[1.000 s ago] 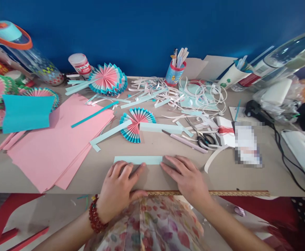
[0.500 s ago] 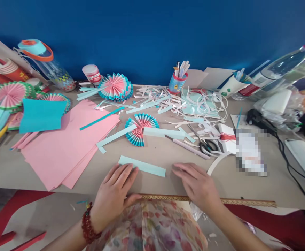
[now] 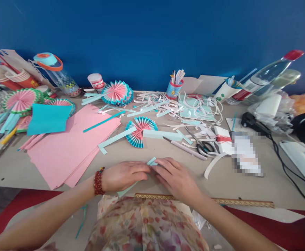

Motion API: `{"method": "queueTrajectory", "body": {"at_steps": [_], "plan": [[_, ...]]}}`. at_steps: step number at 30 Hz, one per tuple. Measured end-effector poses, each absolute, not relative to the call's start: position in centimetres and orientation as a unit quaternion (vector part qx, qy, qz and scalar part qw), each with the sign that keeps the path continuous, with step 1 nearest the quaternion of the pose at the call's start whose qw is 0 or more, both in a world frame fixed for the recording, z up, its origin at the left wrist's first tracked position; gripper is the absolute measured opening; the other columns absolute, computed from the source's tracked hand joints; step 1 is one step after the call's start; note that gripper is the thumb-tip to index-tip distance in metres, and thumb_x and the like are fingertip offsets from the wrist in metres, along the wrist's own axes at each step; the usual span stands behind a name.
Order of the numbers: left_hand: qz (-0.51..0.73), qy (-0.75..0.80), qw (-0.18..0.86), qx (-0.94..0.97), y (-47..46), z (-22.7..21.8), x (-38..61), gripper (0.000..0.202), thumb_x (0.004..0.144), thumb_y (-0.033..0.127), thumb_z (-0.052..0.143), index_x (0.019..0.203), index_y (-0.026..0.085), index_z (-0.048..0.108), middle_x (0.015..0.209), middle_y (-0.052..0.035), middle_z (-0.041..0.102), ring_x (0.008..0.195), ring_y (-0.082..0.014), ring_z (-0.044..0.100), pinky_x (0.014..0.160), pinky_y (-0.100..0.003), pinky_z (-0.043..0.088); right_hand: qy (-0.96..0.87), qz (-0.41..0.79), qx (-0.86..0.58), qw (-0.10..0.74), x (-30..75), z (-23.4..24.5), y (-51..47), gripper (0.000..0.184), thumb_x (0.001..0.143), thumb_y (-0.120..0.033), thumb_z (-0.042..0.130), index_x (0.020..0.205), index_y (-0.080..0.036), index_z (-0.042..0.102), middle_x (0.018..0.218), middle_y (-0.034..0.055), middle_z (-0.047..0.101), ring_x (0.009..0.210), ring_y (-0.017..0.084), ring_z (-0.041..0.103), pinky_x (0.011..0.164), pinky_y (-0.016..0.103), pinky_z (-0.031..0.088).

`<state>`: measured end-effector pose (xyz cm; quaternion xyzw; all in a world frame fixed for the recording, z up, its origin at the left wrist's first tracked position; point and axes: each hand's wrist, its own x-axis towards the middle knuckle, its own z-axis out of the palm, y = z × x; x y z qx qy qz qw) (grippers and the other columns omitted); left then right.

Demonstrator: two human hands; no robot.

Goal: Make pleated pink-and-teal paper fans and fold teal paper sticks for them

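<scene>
Pale-green paper strip (image 3: 127, 189) lies slanted near the front edge of the table (image 3: 223, 191), partly under both hands. I have the left hand (image 3: 126, 175) bent over it, the right hand (image 3: 177, 176) half-spread at its far end; whether either pinches, I cannot tell. I judge this a lining-up or folding step, calling for even fingertip pressure. Paper scraps (image 3: 148, 108) litter the table before a blue wall (image 3: 152, 35)

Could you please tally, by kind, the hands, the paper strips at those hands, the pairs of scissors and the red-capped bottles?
Hands: 2, left hand and right hand
Pale strip at the hands: 1
Scissors: 1
Red-capped bottle: 1
Total: 5
</scene>
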<state>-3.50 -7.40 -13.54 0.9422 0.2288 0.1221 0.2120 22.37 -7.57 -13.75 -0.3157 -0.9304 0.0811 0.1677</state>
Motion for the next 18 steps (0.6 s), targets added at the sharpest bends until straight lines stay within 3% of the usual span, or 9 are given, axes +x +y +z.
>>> {"method": "queueTrajectory", "body": {"at_steps": [3, 5, 8, 10, 14, 18], "plan": [[0.13, 0.247, 0.189, 0.941, -7.6, -13.1, -3.5, 0.024, 0.096, 0.014, 0.045, 0.109, 0.02, 0.064, 0.125, -0.0077, 0.066, 0.122, -0.0171, 0.056, 0.108, -0.034, 0.044, -0.93, 0.053, -0.315, 0.18, 22.5, -13.8, -7.1, 0.018, 0.097, -0.019, 0.053, 0.111, -0.021, 0.065, 0.114, 0.0075, 0.068, 0.106, 0.022, 0.058, 0.091, 0.038, 0.049], [0.119, 0.297, 0.168, 0.932, -8.2, -12.6, -3.7, 0.017, 0.096, 0.022, 0.052, 0.108, 0.019, 0.064, 0.118, -0.0088, 0.066, 0.115, -0.0195, 0.058, 0.103, -0.036, 0.046, -0.929, 0.029, -0.318, 0.187, 22.5, -13.8, -6.7, 0.018, 0.098, -0.018, 0.052, 0.108, -0.022, 0.066, 0.113, 0.0065, 0.069, 0.105, 0.022, 0.057, 0.091, 0.038, 0.047], [0.092, 0.351, 0.144, 0.921, -9.3, -12.0, -4.0, 0.037, 0.09, 0.049, 0.06, 0.111, 0.017, 0.062, 0.119, -0.0118, 0.064, 0.113, -0.0255, 0.057, 0.097, -0.042, 0.047, -0.941, 0.012, -0.285, 0.18, 22.1, -13.8, -6.0, 0.017, 0.097, -0.016, 0.052, 0.105, -0.02, 0.066, 0.113, 0.0067, 0.069, 0.104, 0.022, 0.055, 0.092, 0.038, 0.046], [0.079, 0.354, 0.126, 0.923, -9.8, -11.8, -4.0, 0.046, 0.088, 0.056, 0.059, 0.113, 0.017, 0.062, 0.123, -0.0134, 0.062, 0.115, -0.0277, 0.056, 0.098, -0.044, 0.046, -0.953, 0.008, -0.247, 0.172, 21.7, -14.0, -5.4, 0.016, 0.097, -0.015, 0.051, 0.099, -0.02, 0.067, 0.11, 0.0066, 0.069, 0.102, 0.021, 0.056, 0.091, 0.037, 0.046], [0.069, 0.341, 0.114, 0.93, -9.3, -11.8, -3.9, 0.023, 0.094, 0.032, 0.054, 0.109, 0.018, 0.064, 0.124, -0.0116, 0.063, 0.116, -0.0236, 0.056, 0.099, -0.041, 0.046, -0.962, 0.004, -0.21, 0.175, 21.3, -14.2, -4.7, 0.013, 0.097, -0.016, 0.053, 0.096, -0.018, 0.066, 0.105, 0.0067, 0.069, 0.099, 0.02, 0.057, 0.089, 0.035, 0.047], [0.074, 0.298, 0.115, 0.945, -7.7, -12.0, -4.2, 0.027, 0.094, 0.014, 0.047, 0.114, 0.019, 0.064, 0.123, -0.0085, 0.066, 0.122, -0.0194, 0.055, 0.106, -0.039, 0.043, -0.963, -0.012, -0.211, 0.169, 21.4, -14.0, -4.7, 0.011, 0.096, -0.015, 0.056, 0.097, -0.017, 0.067, 0.098, 0.007, 0.068, 0.094, 0.02, 0.057, 0.087, 0.034, 0.046]]}}
